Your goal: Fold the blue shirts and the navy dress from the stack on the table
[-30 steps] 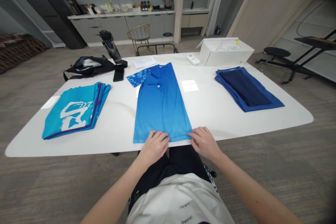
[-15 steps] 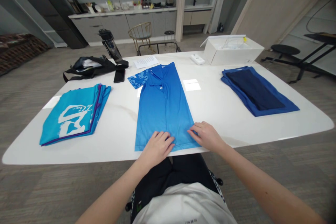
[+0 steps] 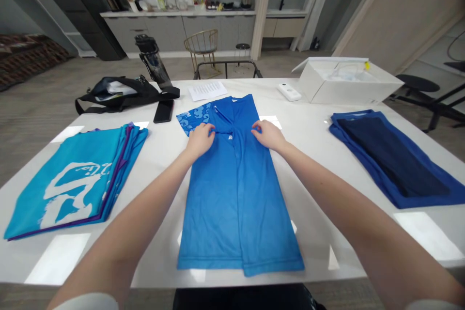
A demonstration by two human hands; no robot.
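A bright blue shirt [image 3: 236, 189] lies folded lengthwise down the middle of the white table [image 3: 308, 150], its patterned sleeve [image 3: 192, 118] sticking out at the upper left. My left hand [image 3: 199, 139] rests on the shirt's upper left edge near the sleeve, fingers curled and pinching the cloth. On the upper right edge, my right hand [image 3: 267, 134] has its fingers bent onto the fabric. Both arms stretch forward over the shirt.
A folded teal stack [image 3: 72, 179] lies at the left; a dark blue folded stack [image 3: 392, 155] at the right. Farther back are a black bag [image 3: 119, 93], phone [image 3: 163, 111], bottle [image 3: 150, 60], paper sheet [image 3: 208, 90], white remote [image 3: 289, 92] and open white box [image 3: 345, 82].
Both hands have left the shirt's near hem and reached forward to its upper part near the collar. The view has leaned in over the table.
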